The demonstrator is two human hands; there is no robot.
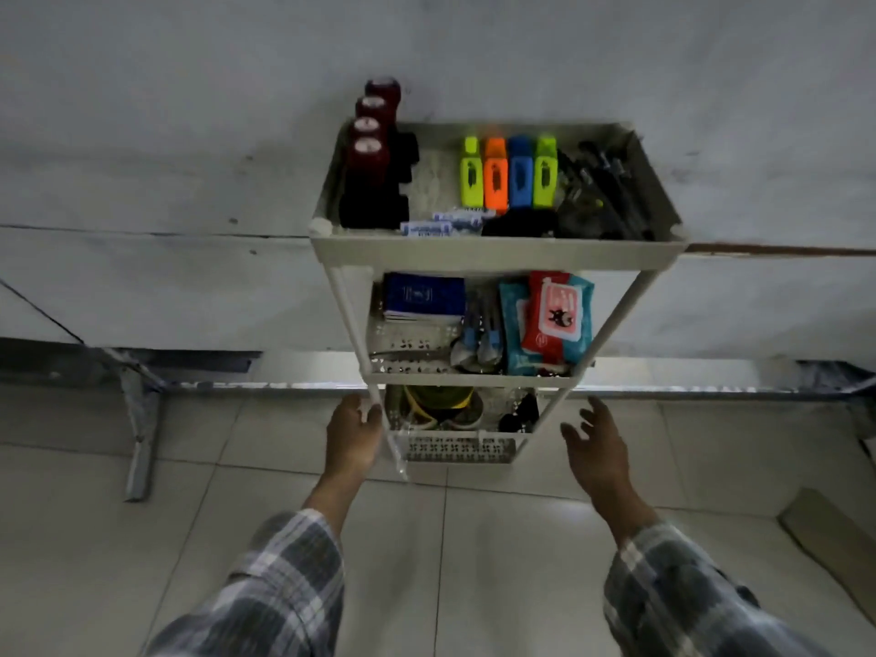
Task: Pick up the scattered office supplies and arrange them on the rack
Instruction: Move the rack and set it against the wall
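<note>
A white plastic three-tier rack [497,253] stands centre frame, neon highlighters [507,175] on top. The left hand [353,433] grips its lower-left post [356,343]; the right hand [595,443] hovers spread, empty. Steadying both sides evenly seems wisest.

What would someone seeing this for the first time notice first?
Most likely the four bright highlighters, yellow-green, orange, blue and yellow-green, lined up in the top tray of the white rack. Next come the red and blue wipes packs on the right of the middle shelf. Below, the left hand grips the rack's front left post, while the right hand hovers open near the front right post.
</note>
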